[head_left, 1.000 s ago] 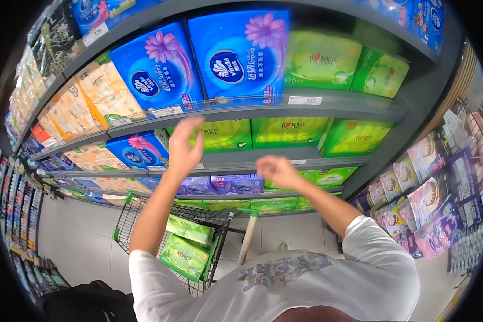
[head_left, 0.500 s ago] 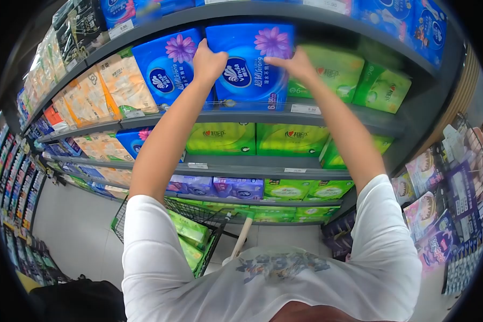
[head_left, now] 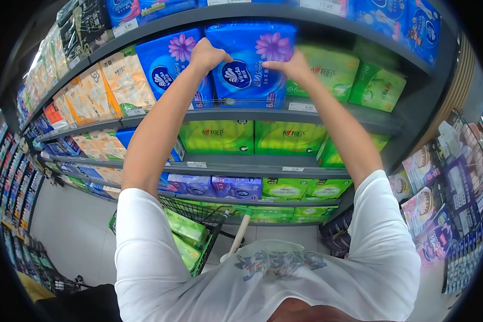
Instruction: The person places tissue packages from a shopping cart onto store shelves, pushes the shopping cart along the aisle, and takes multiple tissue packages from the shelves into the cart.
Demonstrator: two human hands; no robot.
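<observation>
Nearest is a loose white short-sleeved shirt (head_left: 282,265) with a grey-blue print. Beyond its front stands a black wire shopping cart with green trim (head_left: 213,244), holding bright green plastic-wrapped packs (head_left: 186,226). Both arms stretch over it to a large blue plastic-wrapped pack with a purple flower (head_left: 250,65), which stands on a dark grey metal shelf (head_left: 252,115). The left hand (head_left: 209,56) is at its left edge, thumb extended across the front; the right hand (head_left: 290,67) is at its right edge, thumb pointing inward. Each hand pinches a side; whether the other fingers are spread or pressed together cannot be told. Just left stands a similar blue pack (head_left: 155,56); to the right, set farther back, are pale green packs (head_left: 330,70).
</observation>
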